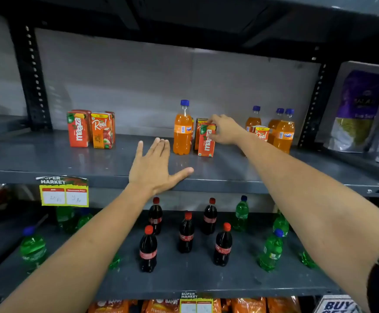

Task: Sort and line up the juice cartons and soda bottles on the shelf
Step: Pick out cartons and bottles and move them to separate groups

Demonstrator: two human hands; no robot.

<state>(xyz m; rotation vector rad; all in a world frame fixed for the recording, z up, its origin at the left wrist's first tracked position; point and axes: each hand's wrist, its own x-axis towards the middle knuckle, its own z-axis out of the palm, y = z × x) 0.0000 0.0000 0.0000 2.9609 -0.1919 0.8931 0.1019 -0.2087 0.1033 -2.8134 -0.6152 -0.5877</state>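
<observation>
On the grey upper shelf (48, 159), my right hand (225, 129) grips a red Maaza juice carton (206, 143) at its top and right side. Just left of it stands an orange Fanta bottle (182, 129); another carton (198, 127) is partly hidden behind them. My left hand (155, 166) hovers flat and open above the shelf's front edge, holding nothing. At the left stand a Maaza carton (78, 130) and a Real carton (102, 131), with more behind. To the right are three Fanta bottles (283, 132) and a Real carton (260, 132).
The lower shelf (195, 279) holds several cola bottles (186, 233) and green soda bottles (271, 251). A yellow price tag (64, 193) hangs on the upper shelf's edge. Purple snack bags (362, 109) stand at the right past a black post (312, 102). Orange packets (161, 306) lie below.
</observation>
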